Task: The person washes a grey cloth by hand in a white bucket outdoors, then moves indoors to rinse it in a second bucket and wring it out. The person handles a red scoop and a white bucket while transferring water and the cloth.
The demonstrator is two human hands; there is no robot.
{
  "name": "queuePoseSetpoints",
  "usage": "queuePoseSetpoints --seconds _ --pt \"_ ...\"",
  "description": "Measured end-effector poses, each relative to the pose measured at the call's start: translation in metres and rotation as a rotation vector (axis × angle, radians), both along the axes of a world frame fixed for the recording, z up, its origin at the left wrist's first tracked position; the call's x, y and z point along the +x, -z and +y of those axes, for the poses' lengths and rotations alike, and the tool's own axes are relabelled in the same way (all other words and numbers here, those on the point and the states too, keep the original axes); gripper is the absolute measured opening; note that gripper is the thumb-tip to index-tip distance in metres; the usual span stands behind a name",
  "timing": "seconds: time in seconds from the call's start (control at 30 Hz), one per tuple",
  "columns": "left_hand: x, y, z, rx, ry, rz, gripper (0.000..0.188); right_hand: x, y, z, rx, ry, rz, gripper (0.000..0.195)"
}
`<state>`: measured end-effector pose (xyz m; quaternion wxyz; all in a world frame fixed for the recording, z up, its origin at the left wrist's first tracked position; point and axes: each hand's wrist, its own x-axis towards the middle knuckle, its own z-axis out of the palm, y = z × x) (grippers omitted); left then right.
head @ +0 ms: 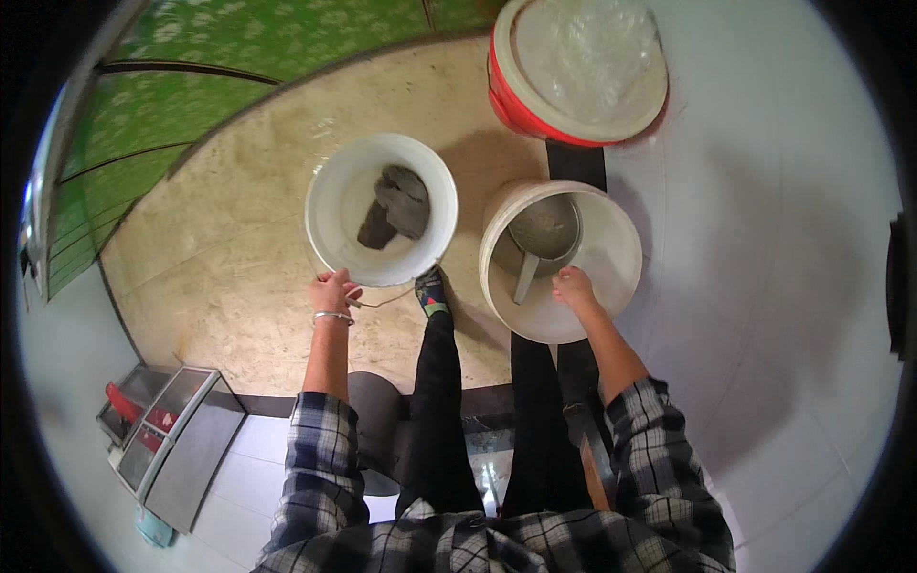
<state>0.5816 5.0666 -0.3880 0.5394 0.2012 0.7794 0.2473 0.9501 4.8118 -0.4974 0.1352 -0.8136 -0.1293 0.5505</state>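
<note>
My left hand is closed on the wire handle of a white plastic bucket, at the bucket's near rim. Two dark grey cloths lie bunched inside that bucket. To the right stands a second, deeper white plastic bucket. A metal scoop with a round bowl and a flat handle sits in it, its bowl showing greyish contents that I cannot identify. My right hand is over this bucket's opening, right of the scoop's handle and apart from it. Its fingers are curled together; nothing shows in them.
A red bucket with a pale lid and clear plastic film on top stands at the back, near the pale wall. Green patterned panels border the floor at the upper left. A grey-topped cabinet stands at the lower left.
</note>
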Motion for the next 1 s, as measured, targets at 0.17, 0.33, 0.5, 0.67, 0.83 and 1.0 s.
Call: queuePoseSetpoints --seconds 0.17,0.33,0.5,0.67,0.83,1.0 --pt "-0.034 0.012 -0.033 -0.060 0.011 -0.143 0.015 -0.052 0.042 -0.032 -0.198 0.432 0.303 0.033" --pt "-0.016 0.057 -0.041 -0.140 -0.060 -0.203 0.012 -0.063 0.045 0.005 -0.067 1.157 0.662 0.022" --pt "-0.043 0.069 -0.070 -0.333 -0.079 -0.243 0.018 -0.052 0.015 -0.018 0.052 1.067 0.666 0.013" --pt "-0.073 0.073 -0.068 0.281 0.351 0.620 0.064 -0.048 0.008 -0.024 -0.055 0.661 0.499 0.018" --pt "0.038 -0.011 -0.069 0.324 0.540 -0.018 0.045 -0.034 0.004 -0.032 -0.325 0.273 0.055 0.021" --pt "0.078 -0.040 -0.100 0.095 0.542 -0.257 0.028 -0.012 0.032 -0.042 -0.251 -0.188 -0.287 0.018"
